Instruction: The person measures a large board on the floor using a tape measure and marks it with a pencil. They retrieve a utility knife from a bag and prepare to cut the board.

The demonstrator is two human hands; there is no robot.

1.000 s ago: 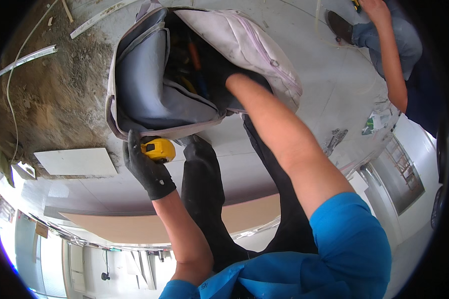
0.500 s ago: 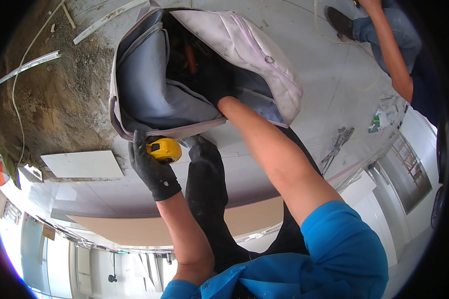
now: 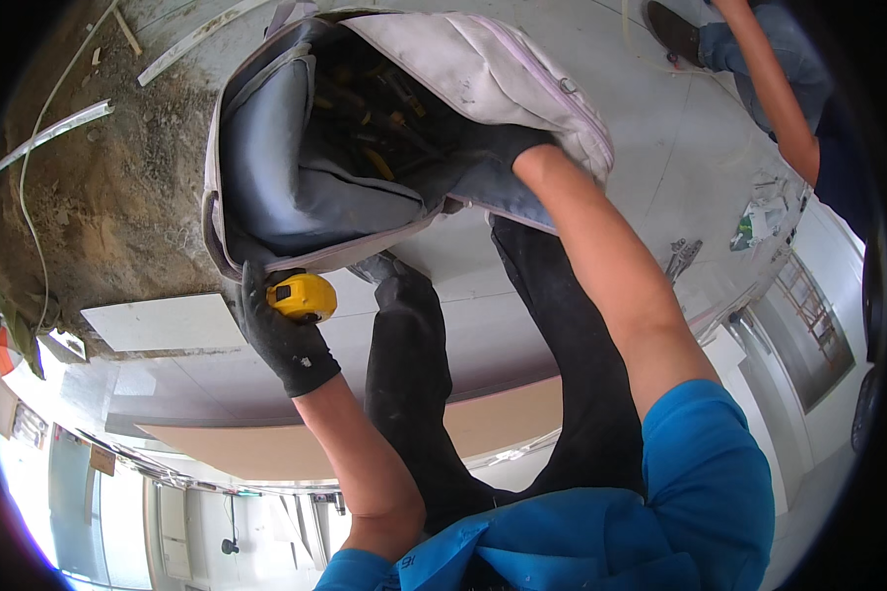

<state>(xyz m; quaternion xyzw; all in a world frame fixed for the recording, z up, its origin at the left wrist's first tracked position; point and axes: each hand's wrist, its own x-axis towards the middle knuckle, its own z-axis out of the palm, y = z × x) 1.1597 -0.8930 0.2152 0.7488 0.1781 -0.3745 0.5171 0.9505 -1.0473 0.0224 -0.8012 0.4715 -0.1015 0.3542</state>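
Note:
A large pale pinkish bag (image 3: 463, 59) with a grey lining gapes open on the floor before me. My left hand (image 3: 284, 330), in a dark glove, grips a yellow tape measure (image 3: 304, 295) and touches the bag's near left rim. My right hand (image 3: 498, 148), also dark-gloved, reaches inside at the bag's right end. Its fingers are hidden in shadow and by the lining. Several tools with orange and yellow handles (image 3: 376, 164) lie in the dark middle of the bag.
Soil and rubble (image 3: 118, 207) cover the floor on the left, with a white board (image 3: 164, 322) at their near edge. Metal tools (image 3: 682, 256) lie on the floor at right. A co-worker's arm and leg (image 3: 749, 74) show at upper right.
My right hand has moved from the bag's middle to its right end, uncovering the tools there. The bag's opening has spread wider. My left hand has shifted slightly left with the tape measure.

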